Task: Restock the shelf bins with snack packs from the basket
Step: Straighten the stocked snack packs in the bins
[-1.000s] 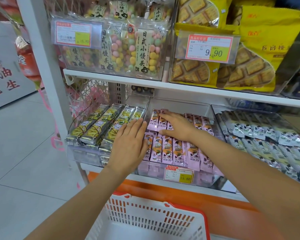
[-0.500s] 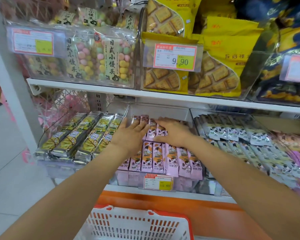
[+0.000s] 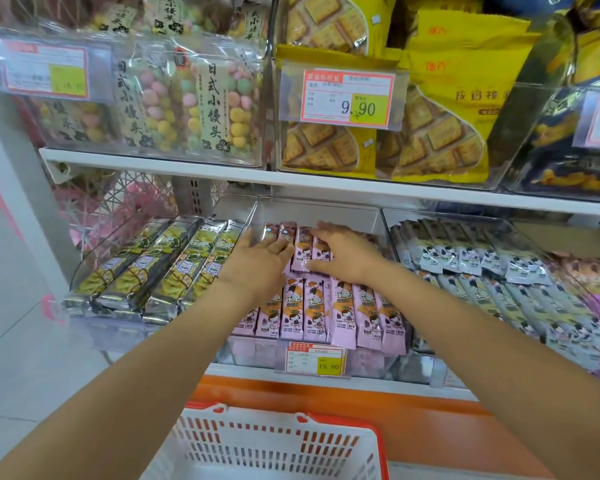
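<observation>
Pink snack packs (image 3: 305, 308) lie in two rows in a clear shelf bin (image 3: 326, 211) on the lower shelf. My left hand (image 3: 257, 259) lies flat on the back row's left packs, fingers straight and pointing into the bin. My right hand (image 3: 343, 252) rests on the back row's right packs with the fingers stretched over them. Neither hand grips a pack. Below, at the bottom of the view, the white basket (image 3: 278, 441) with a red rim shows its wall and rim; what lies inside is hidden.
A bin of long green-yellow packs (image 3: 153, 268) stands to the left, and a bin of grey-white packs (image 3: 471, 265) to the right. The upper shelf (image 3: 291, 183) holds bags of coloured balls and yellow cracker bags. An orange base board (image 3: 430, 420) runs under the shelf.
The view has swung left to right and closer. Both hands slid deeper into the pink bin and came nearer each other on the back row.
</observation>
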